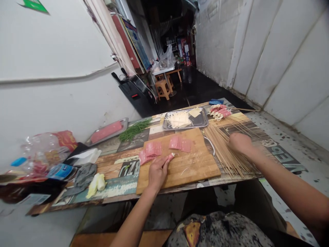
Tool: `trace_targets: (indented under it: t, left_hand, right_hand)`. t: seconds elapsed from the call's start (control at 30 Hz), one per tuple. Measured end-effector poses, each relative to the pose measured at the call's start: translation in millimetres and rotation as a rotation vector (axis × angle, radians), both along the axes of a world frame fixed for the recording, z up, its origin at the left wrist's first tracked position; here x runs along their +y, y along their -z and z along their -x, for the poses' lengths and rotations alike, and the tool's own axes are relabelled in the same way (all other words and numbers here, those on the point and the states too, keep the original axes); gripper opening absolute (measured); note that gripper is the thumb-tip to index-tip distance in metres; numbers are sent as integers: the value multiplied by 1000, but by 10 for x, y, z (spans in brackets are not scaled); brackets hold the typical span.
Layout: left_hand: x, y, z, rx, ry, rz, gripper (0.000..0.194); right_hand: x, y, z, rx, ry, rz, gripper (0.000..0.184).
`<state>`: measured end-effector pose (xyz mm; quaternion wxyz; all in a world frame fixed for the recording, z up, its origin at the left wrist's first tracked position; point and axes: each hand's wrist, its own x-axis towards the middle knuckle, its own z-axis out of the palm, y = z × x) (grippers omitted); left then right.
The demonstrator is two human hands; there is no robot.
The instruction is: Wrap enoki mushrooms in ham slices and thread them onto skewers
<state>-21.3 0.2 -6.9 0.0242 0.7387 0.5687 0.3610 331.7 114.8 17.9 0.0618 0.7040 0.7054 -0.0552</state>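
Observation:
My left hand [157, 173] is closed on a meat roll [170, 157], a pink slice wrapped around thin white strands, at the middle of the wooden cutting board [200, 168]. Just above this hand lie overlapping pink meat slices [153, 149], and a second group of meat slices [177, 142] sits to their right. My right hand [240, 142] is curled and slightly blurred over the upper part of a spread of bamboo skewers [226, 154]. Its fingertips are hidden, so I cannot make out what is in them.
Behind the board stands a tray [205, 120] of white strands. Skewered meat rolls [220, 112] lie at the far right, near a blue item [216, 102]. Leftward are green stalks [135, 129], a meat tray [125, 124], a grey cloth [84, 176], pale cabbage pieces [96, 185] and plastic bags [41, 147].

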Motion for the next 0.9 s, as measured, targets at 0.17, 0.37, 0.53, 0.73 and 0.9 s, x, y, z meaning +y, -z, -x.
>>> trace_targets:
  t: [0.17,0.37,0.53,0.73,0.9]
  left_hand:
    - [11,48,2,42,-19,-105,22]
    - [10,59,-19,67,-37,-96,22]
    - [14,95,6,57,-41,-126,23]
    - [19,89,8,61,5,-97,25]
    - [33,28,-6,144,-6,-67,26]
  right_hand:
    - [14,-99,-40,26,4,-65,33]
    - [-211,-219,172,301,-109,-323,23]
    - [-756,-44,616,688,-523,-358,29]
    - [-1259,177,981,648,-710,-217,26]
    - [-1348,165,976,597,-708,-242,24]
